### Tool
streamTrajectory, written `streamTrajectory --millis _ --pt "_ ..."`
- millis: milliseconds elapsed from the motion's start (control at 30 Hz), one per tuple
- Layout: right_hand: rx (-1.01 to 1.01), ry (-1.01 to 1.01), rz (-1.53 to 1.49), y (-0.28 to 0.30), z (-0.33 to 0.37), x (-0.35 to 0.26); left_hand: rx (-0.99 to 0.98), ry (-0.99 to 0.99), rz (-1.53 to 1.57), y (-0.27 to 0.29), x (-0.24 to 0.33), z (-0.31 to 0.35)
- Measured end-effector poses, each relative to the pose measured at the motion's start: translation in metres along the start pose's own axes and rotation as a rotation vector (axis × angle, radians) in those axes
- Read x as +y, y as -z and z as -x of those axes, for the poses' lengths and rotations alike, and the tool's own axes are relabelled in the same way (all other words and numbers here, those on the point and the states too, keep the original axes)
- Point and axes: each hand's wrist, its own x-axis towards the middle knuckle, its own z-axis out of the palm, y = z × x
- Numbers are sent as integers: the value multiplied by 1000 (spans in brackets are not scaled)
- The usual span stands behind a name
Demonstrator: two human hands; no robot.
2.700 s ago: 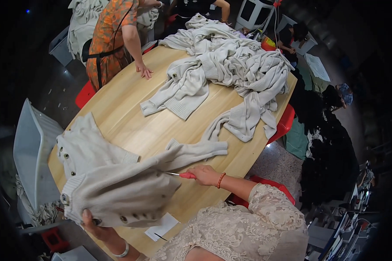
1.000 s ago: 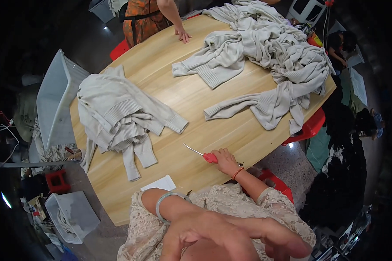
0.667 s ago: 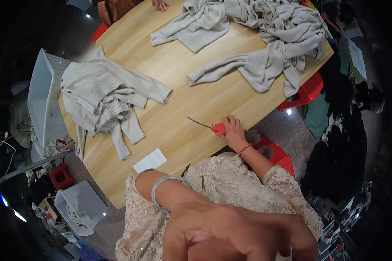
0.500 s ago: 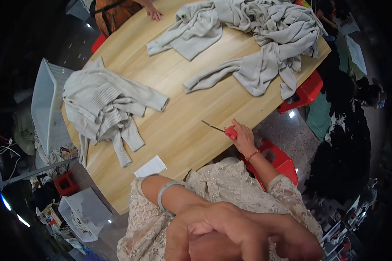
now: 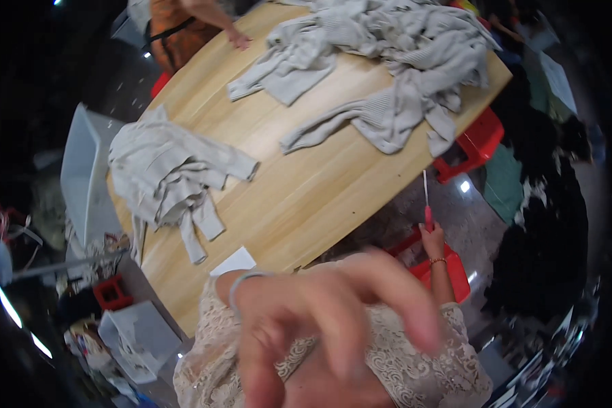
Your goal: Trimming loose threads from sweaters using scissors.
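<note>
My left hand (image 5: 319,313) is large and blurred close in front of me, fingers spread and curved, a pale bangle (image 5: 241,289) at its wrist. Nothing shows in it. Off the table's near right edge, my right hand (image 5: 433,241) is closed round a slim tool (image 5: 428,216) with a red handle and a thin metal shaft pointing away from me; its exact kind is unclear. On the wooden table (image 5: 299,204) a light grey knit sweater (image 5: 177,170) lies at the left. Several more grey knit garments (image 5: 387,61) are heaped at the far right.
A white paper slip (image 5: 234,260) lies by the near edge. Red stools (image 5: 476,149) stand at the right. A pale plastic bin (image 5: 88,177) is beside the table's left end. Across the table, another person's hand (image 5: 238,39) is at the far edge. Dark cloth (image 5: 537,251) is heaped at right.
My right hand has moved right, off the table's edge, turning the red-handled tool to point away. My left hand has shifted up and left, its fingers spread wider. The view has shifted slightly.
</note>
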Motion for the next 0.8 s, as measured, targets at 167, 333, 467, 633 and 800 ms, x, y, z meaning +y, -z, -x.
streamTrajectory --millis 167,333,467,633,800 --pt "114 17 22 -7 55 34 989 183 -859 124 93 69" --pt "-4 37 116 -47 115 38 1881 187 -2053 287 306 265" --pt "-107 27 157 -72 143 20 2307 349 -1766 297 404 333" --pt "-71 133 360 -87 173 -22 2117 610 -1678 324 450 384" --pt "-49 222 317 -82 214 -32 1998 425 -1404 375 429 396"
